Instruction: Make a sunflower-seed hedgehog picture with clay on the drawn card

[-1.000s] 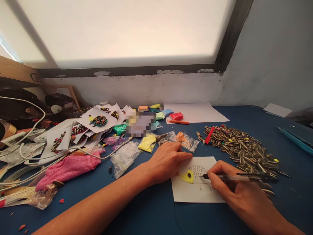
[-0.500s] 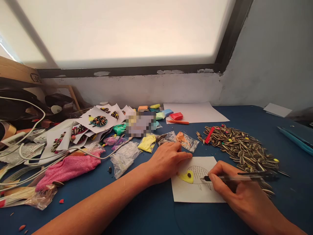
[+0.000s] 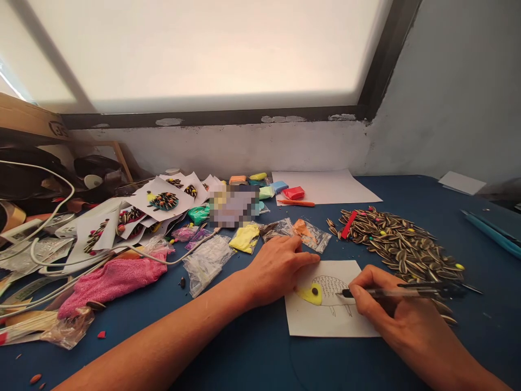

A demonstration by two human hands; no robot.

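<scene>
Craft corner, perhaps in a home: sunflower seeds (image 3: pixel 407 244), yellow modelling clay (image 3: pixel 246 238) and seed-decorated card (image 3: pixel 165 200) on a blue tabletop (image 3: pixel 236 355).

No text can be read with certainty. On the cardboard box (image 3: pixel 26 117) at the left edge, 1 dark oval mark (image 3: pixel 59 129) is printed near the corner; letter-like shapes are seen inside it, but they are too blurred to be made out.

Bare left hand (image 3: pixel 279 269) and bare right hand (image 3: pixel 401 312), uncovered wrists (image 3: pixel 244 288), tapering forearms (image 3: pixel 175 331)
</scene>
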